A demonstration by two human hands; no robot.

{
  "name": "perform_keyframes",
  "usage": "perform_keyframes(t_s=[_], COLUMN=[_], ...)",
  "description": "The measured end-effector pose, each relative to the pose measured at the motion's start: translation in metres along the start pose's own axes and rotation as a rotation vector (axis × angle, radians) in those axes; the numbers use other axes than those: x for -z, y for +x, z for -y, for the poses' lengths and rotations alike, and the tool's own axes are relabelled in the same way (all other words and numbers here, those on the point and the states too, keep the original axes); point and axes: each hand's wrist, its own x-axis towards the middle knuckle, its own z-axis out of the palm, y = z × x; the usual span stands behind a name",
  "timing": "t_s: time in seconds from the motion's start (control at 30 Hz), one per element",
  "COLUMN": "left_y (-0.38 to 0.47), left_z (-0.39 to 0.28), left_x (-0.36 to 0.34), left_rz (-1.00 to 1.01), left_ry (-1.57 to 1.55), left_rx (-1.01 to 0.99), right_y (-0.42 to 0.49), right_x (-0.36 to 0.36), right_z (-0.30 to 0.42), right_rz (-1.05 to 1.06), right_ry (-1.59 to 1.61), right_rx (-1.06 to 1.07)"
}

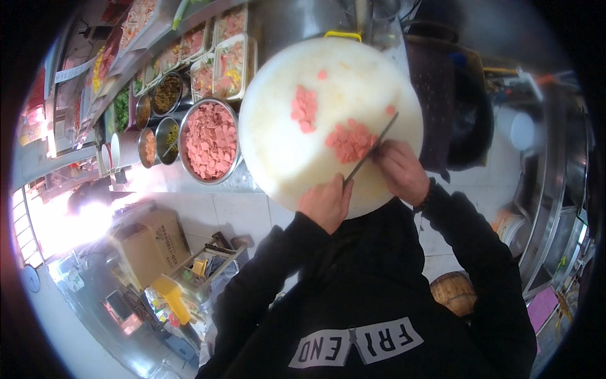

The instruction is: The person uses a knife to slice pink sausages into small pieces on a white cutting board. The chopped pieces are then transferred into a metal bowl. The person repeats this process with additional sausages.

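Note:
A long narrow knife blade (378, 139), seen nearly edge-on, slants across the round white cutting board (279, 161). My left hand (326, 203) closes on its near end, thumb and fingers pinched there. The bunched fingers of my right hand (402, 170) are on the blade's middle; my knuckles partly hide how they hold it. Against the blade's left side lies a heap of pink sausage slices (348, 139). A smaller cluster of slices (303, 109) rests farther left. Single slices lie near the board's far side (322, 74) and beyond the blade tip (390, 110).
Left of the board stands a steel bowl (210, 142) heaped with pink slices. Beside it are smaller food bowls (167, 139), stacked paper cups (125, 148) and filled plastic trays (232, 66). A yellow handle (343, 35) shows behind the board. Cardboard boxes (151, 246) sit lower left.

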Motion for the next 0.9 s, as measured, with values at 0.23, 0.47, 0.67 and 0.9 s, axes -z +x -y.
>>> perform_keyframes(t_s=[0.23,0.47,0.67,0.9], left_y=[-0.016,-0.001,-0.022,0.000], left_z=[-0.002,0.007,-0.004,0.002], left_x=[0.020,-0.001,0.023,-0.019], left_rz=[0.039,-0.026,0.023,-0.035], left_ry=[0.037,-0.012,0.016,0.016], left_rx=[-0.009,-0.034,-0.044,-0.088], right_y=[-0.003,0.001,-0.008,-0.026], right_x=[0.000,0.008,0.006,0.002], right_z=[-0.002,0.004,-0.008,-0.017], right_rz=[-0.005,0.058,0.081,0.102], right_ry=[-0.001,-0.074,-0.064,-0.087], right_rx=[0.001,-0.006,0.011,-0.033])
